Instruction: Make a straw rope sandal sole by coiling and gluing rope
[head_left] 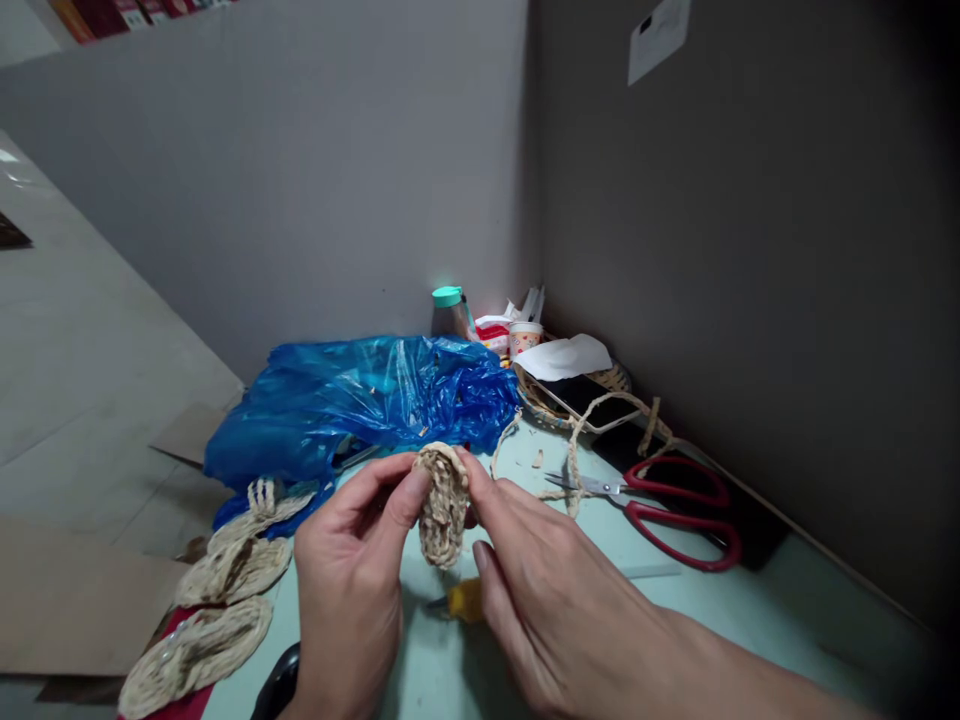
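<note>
Between both hands, above the table, is a small oval piece of woven straw [442,510], held upright with a braided rim along its top. My left hand [360,560] pinches its left side between thumb and fingers. On the other side, the fingers of my right hand [540,580] close on the upper right edge. A yellow handle [466,600] shows beside my right thumb; I cannot tell whether it is touched or lies on the table behind. Red-handled scissors [637,495] lie to the right, blades slightly apart, with a braided straw cord [576,450] across them.
Several woven straw pieces [199,645] lie along the left edge. Behind the hands is a crumpled blue plastic bag [360,390]. A bottle with a teal lid [448,298], a paper cup [525,337] and a basket [551,410] stand at the back, near grey partitions [375,180].
</note>
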